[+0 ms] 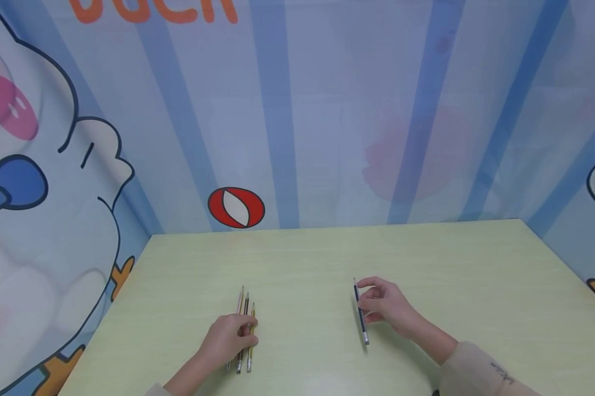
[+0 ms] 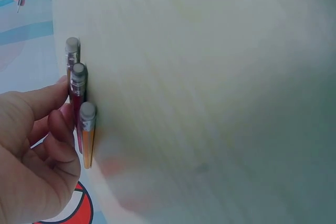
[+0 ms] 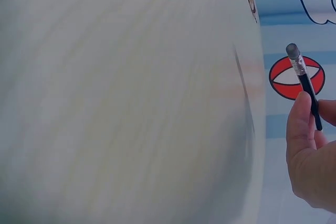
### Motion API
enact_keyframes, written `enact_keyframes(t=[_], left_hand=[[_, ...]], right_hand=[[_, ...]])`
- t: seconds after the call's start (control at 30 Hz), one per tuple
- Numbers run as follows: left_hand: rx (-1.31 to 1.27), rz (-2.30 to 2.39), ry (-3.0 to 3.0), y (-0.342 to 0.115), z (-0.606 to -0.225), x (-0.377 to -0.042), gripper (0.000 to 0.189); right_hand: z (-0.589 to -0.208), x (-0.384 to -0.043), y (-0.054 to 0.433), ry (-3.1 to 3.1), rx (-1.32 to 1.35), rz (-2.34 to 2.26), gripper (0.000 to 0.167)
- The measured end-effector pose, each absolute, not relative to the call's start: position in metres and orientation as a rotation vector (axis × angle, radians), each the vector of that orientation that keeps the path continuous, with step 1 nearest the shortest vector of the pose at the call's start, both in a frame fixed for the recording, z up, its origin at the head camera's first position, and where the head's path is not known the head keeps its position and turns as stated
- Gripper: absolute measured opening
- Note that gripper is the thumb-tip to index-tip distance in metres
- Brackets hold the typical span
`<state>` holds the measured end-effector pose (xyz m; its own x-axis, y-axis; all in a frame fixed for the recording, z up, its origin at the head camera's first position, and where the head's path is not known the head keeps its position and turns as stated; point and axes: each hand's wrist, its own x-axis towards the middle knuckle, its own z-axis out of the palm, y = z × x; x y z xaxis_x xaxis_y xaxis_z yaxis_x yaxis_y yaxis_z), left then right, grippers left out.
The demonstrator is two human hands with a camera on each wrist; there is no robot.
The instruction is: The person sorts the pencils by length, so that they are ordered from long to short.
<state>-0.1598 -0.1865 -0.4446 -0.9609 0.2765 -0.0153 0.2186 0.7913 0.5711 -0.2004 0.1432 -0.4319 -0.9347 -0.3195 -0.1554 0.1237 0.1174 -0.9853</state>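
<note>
Three pencils lie side by side on the table at the left: a yellow pencil [image 1: 250, 363] on the right, a dark pencil [image 1: 240, 365] in the middle and a lighter pencil [image 1: 240, 300] on the left. My left hand [image 1: 224, 339] reaches over them, its thumb and curled fingers at the yellow pencil. In the left wrist view, their grey erasers stand out past the fingers. To the right, my right hand [image 1: 387, 306] pinches a dark blue pencil [image 1: 363, 329] with a white-grey eraser end toward me. The right wrist view shows this pencil [image 3: 306, 83] between thumb and fingers.
The pale yellow-green table [image 1: 307, 264] spans the front. Behind it hangs a blue striped backdrop [image 1: 322, 110] with cartoon figures and a red-and-white oval [image 1: 236, 207]. A beige sleeve [image 1: 475, 368] covers my right forearm.
</note>
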Motion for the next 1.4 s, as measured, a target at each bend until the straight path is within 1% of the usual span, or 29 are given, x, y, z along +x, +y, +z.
enact_keyframes(t=[0.2, 0.4, 0.63, 0.87, 1.17, 1.4], left_hand=[[0.382, 0.895, 2.868, -0.186, -0.444, -0.160, 0.027], [0.373, 0.901, 2.861, -0.185, -0.442, -0.160, 0.027], [0.375, 0.887, 2.867, -0.185, -0.440, -0.159, 0.027], [0.369, 0.865, 2.873, -0.185, -0.441, -0.160, 0.027], [0.369, 0.825, 2.885, -0.183, -0.439, -0.159, 0.026], [0.382, 0.803, 2.889, -0.184, -0.440, -0.161, 0.024]], right_hand=[[-0.430, -0.200, 0.128, 2.051, -0.216, -1.884, 0.043], [-0.428, -0.199, 0.100, 2.081, -0.229, -1.853, 0.039], [-0.436, -0.195, 0.066, 2.038, -0.292, -1.817, 0.038], [-0.446, -0.193, 0.044, 1.976, -0.391, -1.806, 0.038], [-0.446, -0.191, 0.022, 2.068, -0.394, -1.700, 0.038], [-0.443, -0.193, 0.005, 2.195, -0.370, -1.565, 0.034]])
